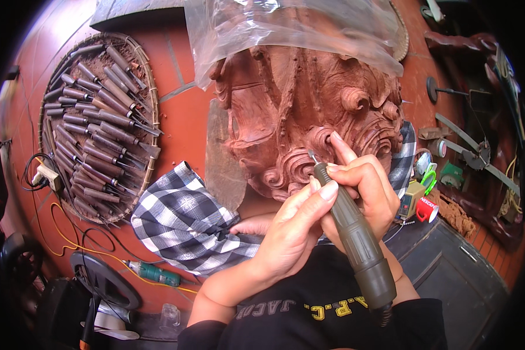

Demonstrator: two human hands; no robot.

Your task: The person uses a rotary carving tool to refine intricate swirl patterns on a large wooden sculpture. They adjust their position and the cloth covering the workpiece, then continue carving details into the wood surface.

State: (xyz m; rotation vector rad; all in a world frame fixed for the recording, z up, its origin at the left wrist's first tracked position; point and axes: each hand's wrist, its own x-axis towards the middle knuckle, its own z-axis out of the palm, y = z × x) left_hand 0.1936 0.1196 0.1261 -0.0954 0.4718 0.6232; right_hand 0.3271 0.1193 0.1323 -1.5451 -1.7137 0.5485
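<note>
A large reddish-brown wood carving (pixel 256 111) with curled scrolls lies in front of me, its far part under clear plastic sheeting (pixel 309 26). Both of my hands grip a thick grey-green rotary carving tool (pixel 356 239), its corded end toward me. The thin metal bit points at the near scrolls; whether it touches the wood I cannot tell. My right hand (pixel 370 189) wraps the front of the tool from the right, one finger stretched onto a scroll. From the left, my left hand (pixel 291 233) closes on it, thumb along the body.
On the left, a round woven tray (pixel 156 108) holds several wooden-handled chisels (pixel 102 154). Orange cable and a green power tool (pixel 154 273) lie on the tiled floor below it. A red mug (pixel 427 210) and green-handled scissors (pixel 429 179) stand right, beside a dark cabinet (pixel 455 286).
</note>
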